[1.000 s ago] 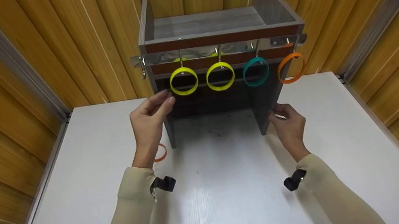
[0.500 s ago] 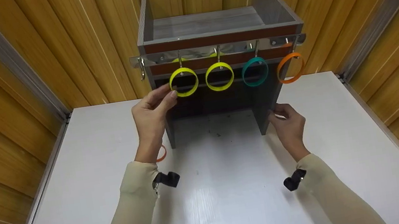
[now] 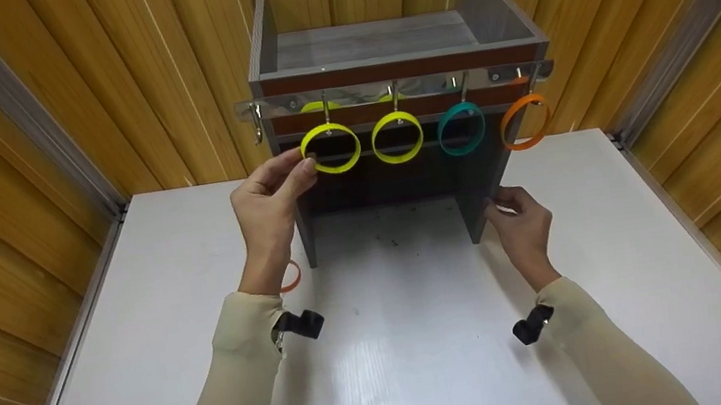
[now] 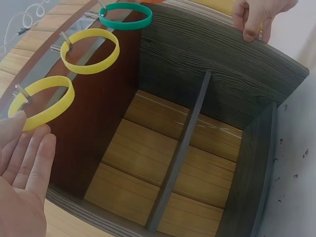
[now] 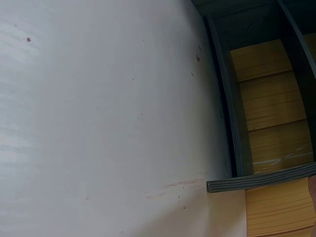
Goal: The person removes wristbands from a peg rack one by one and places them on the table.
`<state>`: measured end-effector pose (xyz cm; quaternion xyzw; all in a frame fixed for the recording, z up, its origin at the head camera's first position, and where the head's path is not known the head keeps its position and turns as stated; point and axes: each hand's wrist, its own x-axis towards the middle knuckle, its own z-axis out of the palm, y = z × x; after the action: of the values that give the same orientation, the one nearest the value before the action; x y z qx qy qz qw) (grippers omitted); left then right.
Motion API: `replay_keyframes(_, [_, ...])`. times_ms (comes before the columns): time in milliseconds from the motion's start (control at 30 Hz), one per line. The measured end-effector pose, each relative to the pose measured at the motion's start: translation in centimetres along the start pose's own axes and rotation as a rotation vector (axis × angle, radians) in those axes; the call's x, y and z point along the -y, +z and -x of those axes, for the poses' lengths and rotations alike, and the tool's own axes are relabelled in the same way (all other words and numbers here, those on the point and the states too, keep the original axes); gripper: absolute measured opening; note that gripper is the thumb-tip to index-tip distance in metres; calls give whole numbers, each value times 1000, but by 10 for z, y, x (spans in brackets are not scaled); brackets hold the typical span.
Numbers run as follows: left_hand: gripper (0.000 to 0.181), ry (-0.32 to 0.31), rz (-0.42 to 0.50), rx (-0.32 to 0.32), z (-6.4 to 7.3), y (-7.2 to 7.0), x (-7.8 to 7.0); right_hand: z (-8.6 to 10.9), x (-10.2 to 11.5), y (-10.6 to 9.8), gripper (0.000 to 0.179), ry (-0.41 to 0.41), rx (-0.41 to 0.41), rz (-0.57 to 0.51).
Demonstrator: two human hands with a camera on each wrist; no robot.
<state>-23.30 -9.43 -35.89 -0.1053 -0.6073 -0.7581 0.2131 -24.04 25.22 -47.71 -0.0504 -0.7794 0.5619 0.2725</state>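
Observation:
My left hand (image 3: 265, 209) pinches the lower left of the leftmost yellow ring (image 3: 340, 170) between thumb and fingers. That ring still hangs from its hook on the metal rail (image 3: 359, 95), as the left wrist view also shows. A second yellow ring (image 3: 401, 160), a teal ring (image 3: 465, 152) and an orange ring (image 3: 524, 146) hang to its right. My right hand (image 3: 522, 225) grips the front edge of the grey shelf's right side panel (image 3: 477, 217), low down. In the right wrist view, that hand is almost wholly out of frame.
The grey wooden shelf (image 3: 496, 7) stands on a white table (image 3: 420, 365) against wood-panelled walls (image 3: 200, 40). A bare hook (image 3: 258, 125) sits at the rail's left end. Partly behind my left wrist, an orange-red ring (image 3: 297, 280) rests on the table beside the shelf's left panel.
My left hand has moved up to the leftmost yellow ring and taken hold of it. The ring has shifted slightly left on its hook. My right hand has stayed on the side panel.

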Motion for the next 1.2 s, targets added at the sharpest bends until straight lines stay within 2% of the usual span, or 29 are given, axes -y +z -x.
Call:
replay_keyframes(200, [23, 26, -16, -4, 1, -1, -7, -7, -23, 0, 17, -16, -8, 1])
replay_keyframes(633, [21, 82, 19, 0, 7, -9, -24, -6, -25, -3, 17, -26, 24, -7])
replay_keyframes(867, [22, 93, -20, -32, 13, -24, -26, -6, -26, -3, 16, -16, 20, -24])
replay_keyframes(1200, [22, 46, -75, -117, 22, -55, -19, -6, -27, -3, 17, -18, 23, -28])
